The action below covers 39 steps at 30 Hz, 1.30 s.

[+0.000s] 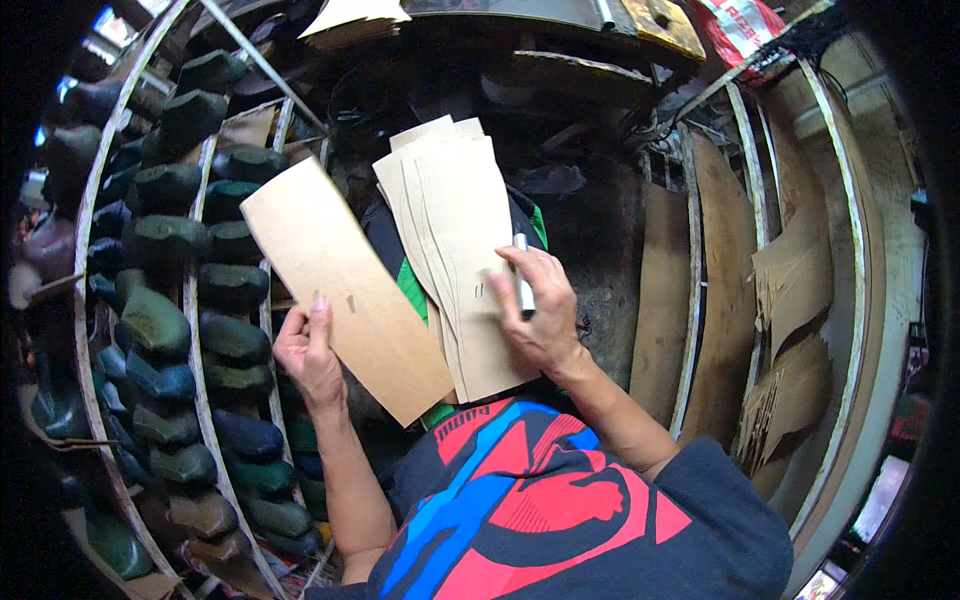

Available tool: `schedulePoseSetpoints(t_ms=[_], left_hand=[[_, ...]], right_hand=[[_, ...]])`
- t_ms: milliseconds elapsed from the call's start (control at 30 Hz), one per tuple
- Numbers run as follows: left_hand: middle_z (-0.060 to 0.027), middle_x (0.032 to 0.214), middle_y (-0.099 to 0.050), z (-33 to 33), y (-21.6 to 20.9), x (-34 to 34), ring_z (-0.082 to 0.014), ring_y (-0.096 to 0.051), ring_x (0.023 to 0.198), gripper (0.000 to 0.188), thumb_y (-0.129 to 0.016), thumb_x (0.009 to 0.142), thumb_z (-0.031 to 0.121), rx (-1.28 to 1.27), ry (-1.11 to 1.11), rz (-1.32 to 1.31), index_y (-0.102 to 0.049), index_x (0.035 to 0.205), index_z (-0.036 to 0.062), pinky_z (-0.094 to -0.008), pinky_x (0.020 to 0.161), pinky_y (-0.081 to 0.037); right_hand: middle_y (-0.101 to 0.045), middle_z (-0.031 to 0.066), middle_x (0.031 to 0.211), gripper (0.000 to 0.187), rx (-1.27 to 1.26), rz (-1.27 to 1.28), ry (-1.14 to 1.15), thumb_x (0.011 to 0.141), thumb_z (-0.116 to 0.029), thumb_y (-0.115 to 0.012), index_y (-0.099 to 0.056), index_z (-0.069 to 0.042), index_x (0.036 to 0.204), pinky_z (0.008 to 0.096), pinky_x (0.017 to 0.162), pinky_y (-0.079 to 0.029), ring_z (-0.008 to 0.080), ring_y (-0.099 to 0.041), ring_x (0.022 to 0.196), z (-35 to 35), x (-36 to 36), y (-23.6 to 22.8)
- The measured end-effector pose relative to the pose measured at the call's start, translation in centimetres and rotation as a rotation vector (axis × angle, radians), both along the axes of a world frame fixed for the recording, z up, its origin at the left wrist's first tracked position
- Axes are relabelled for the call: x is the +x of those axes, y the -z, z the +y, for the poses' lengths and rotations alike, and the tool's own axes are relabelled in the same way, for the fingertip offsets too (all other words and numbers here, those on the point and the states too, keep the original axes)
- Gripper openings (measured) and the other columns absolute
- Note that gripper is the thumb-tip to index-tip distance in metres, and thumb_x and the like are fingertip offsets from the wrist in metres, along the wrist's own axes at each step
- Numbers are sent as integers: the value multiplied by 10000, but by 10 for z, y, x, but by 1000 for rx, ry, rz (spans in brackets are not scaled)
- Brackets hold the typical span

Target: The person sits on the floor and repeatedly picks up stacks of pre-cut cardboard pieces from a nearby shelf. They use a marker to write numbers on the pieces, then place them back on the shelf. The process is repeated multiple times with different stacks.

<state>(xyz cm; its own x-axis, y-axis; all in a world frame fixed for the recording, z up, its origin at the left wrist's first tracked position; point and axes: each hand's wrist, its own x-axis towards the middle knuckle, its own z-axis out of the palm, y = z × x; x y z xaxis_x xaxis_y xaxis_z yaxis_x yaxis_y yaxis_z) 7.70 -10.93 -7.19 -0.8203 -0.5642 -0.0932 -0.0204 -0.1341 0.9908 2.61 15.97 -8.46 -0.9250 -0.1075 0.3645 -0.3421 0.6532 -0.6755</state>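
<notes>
My left hand [308, 352] grips a tan cardboard piece [345, 285] by its left edge, thumb on top. The piece is long, slightly curved and tilted, with a short dark mark near its middle. On my lap lies a fanned stack of similar pale cardboard pieces [455, 205], and the held piece overlaps its lower left side. Between the fingers of my right hand [550, 315] is a silver marker [522, 262] with a dark lower end. That hand rests at the stack's right edge, beside small dark marks on the top piece.
Metal racks on the left carry several rows of dark green shoe lasts [165, 240]. At right, a metal-framed rack [690, 290] holds large brown cardboard sheets [725, 260]. Ahead is a cluttered bench with a paper stack [355, 14] and a red-and-white plastic bag [740, 35].
</notes>
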Motion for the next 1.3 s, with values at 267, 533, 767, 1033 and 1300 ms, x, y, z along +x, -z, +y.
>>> schedulePoseSetpoints(t_ms=[267, 533, 767, 1033, 1300], left_hand=[[-36, 846, -722, -2, -12, 8, -31, -585, 683, 221, -687, 1035, 168, -43, 25, 44, -693, 934, -29, -192, 635, -446], [-77, 923, -740, -2, -13, 12, -90, -649, 778, 225, -673, 1042, 169, -73, 100, -8, -701, 962, -40, -235, 741, -519], [-36, 887, -738, 3, -16, 13, -38, -607, 723, 225, -693, 1033, 168, -94, 78, 32, -721, 986, -50, -197, 661, -467], [-12, 848, -719, 10, -25, 15, -27, -585, 705, 223, -687, 1041, 175, -141, 141, -17, -728, 984, -37, -195, 634, -448], [23, 824, -700, 39, -41, 9, -31, -568, 723, 251, -723, 1027, 219, -189, 217, -58, -743, 1001, -30, -212, 647, -456]], right_hand=[[-569, 234, 1197, 792, 148, -179, -4, 714, -407, -928, -554, -9, 1289, 497, 985, -479, 411, -569, 1134, -11, 1, -2], [-516, 253, 1219, 858, 205, -255, -1, 706, -406, -893, -495, 1, 1348, 502, 945, -511, 428, -558, 1134, -11, 2, -3], [-523, 243, 1212, 726, 173, -167, 24, 724, -323, -842, -520, 2, 1287, 495, 947, -513, 422, -564, 1138, -6, 1, -1], [-598, -47, 957, 279, -602, -404, 57, 894, 4, -751, -626, -43, 1140, 201, 705, -461, 14, -525, 774, 24, -5, -20], [-608, 26, 1094, 372, -1179, -500, -153, 862, 24, -799, -613, -28, 1180, 232, 825, -542, 70, -613, 936, 11, -13, -32]])
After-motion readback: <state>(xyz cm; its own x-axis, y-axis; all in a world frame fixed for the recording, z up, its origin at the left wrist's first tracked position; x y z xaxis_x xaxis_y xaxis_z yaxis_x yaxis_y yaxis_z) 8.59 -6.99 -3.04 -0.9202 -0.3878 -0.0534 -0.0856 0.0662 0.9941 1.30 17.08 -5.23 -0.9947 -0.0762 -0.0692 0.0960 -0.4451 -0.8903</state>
